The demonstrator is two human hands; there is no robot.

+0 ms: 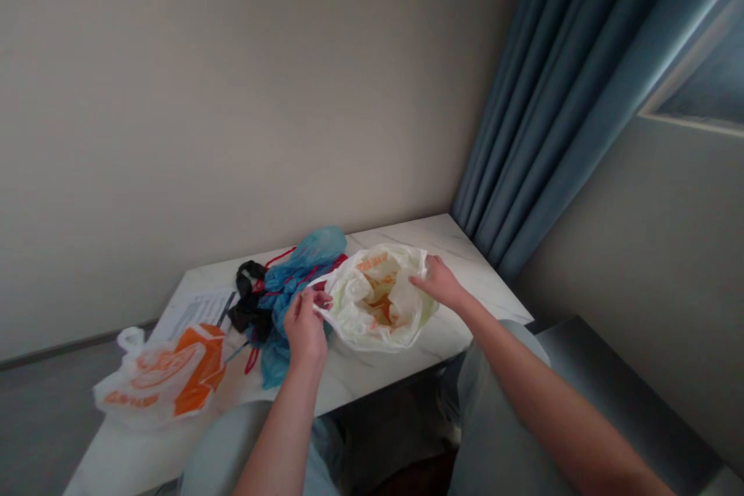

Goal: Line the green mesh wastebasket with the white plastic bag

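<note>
A white plastic bag (401,329) with orange print is spread with its mouth towards me over the table. My left hand (306,323) pinches its left edge. On the opposite side, my right hand (440,281) grips the rim, thumb over the inner face. Orange print shows through deep inside the bag; I cannot make out any contents. Close beside my left hand lies a heap of crumpled blue plastic bags (279,275) with red drawstrings. Black plastic bags (251,314) are bunched against the heap's left side.
Another white and orange plastic bag (163,376), bulging, sits at the left on the marble-patterned table (407,231). Behind it is a printed paper sheet (189,310). The wall runs along the far edge, with a blue curtain (540,93) at the right corner. My knees are under the near edge.
</note>
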